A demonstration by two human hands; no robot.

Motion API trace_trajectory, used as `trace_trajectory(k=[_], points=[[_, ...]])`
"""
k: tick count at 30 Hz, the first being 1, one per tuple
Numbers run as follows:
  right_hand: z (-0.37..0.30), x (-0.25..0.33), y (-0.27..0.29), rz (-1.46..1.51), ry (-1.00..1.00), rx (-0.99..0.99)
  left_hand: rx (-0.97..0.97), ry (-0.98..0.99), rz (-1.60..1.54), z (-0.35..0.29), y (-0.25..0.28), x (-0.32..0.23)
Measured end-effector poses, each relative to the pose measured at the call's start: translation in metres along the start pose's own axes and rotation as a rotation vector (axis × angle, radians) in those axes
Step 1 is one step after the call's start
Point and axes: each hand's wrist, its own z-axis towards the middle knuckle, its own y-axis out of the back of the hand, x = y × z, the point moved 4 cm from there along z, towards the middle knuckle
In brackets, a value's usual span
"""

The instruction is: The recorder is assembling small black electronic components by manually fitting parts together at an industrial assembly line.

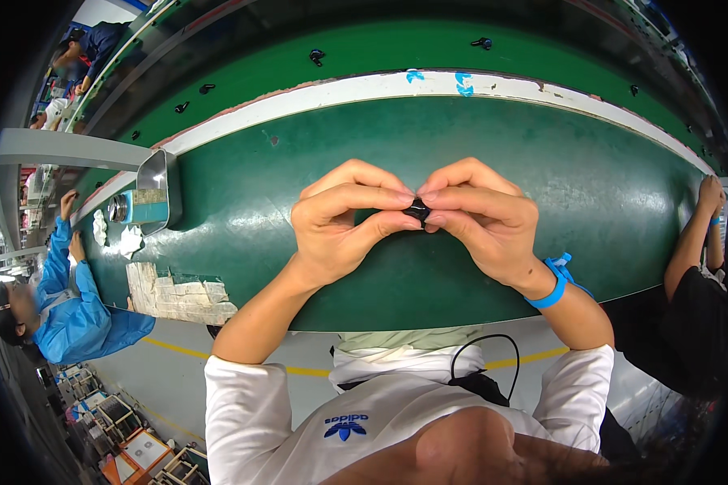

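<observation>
Here, above the near half of the green conveyor belt, the left hand and the right hand meet fingertip to fingertip, both curled tight and pinching a small black part between thumbs and forefingers; the part is mostly hidden, so its shape cannot be told. A blue wristband sits on the right wrist. At the belt's left end stands a metal tray with a teal box against it, and a person in a blue coat works beside that end
</observation>
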Motion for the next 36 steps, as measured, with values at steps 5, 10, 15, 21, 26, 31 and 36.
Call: trace_trajectory(k=[5,10,15,21,26,31,36], points=[[0.000,0.001,0.000,-0.022,0.046,0.008,-0.002,-0.027,-0.041,-0.003,-0.001,0.004],[-0.001,0.003,0.001,-0.034,0.054,0.016,0.005,-0.025,-0.062,-0.005,-0.002,0.004],[0.000,0.002,0.001,-0.037,0.077,0.020,0.002,0.031,-0.150,-0.006,-0.002,0.006],[-0.002,-0.002,0.002,-0.072,0.138,0.021,0.048,0.112,-0.174,-0.005,-0.002,0.009],[-0.008,-0.010,-0.002,-0.024,0.112,-0.024,-0.025,0.303,-0.392,-0.013,-0.009,0.014],[-0.007,-0.006,-0.005,-0.040,0.145,-0.077,-0.045,0.313,-0.467,-0.018,-0.010,0.020],[0.005,-0.023,0.005,-0.038,-0.047,-0.030,-0.029,0.516,-0.363,-0.003,-0.002,0.033]])
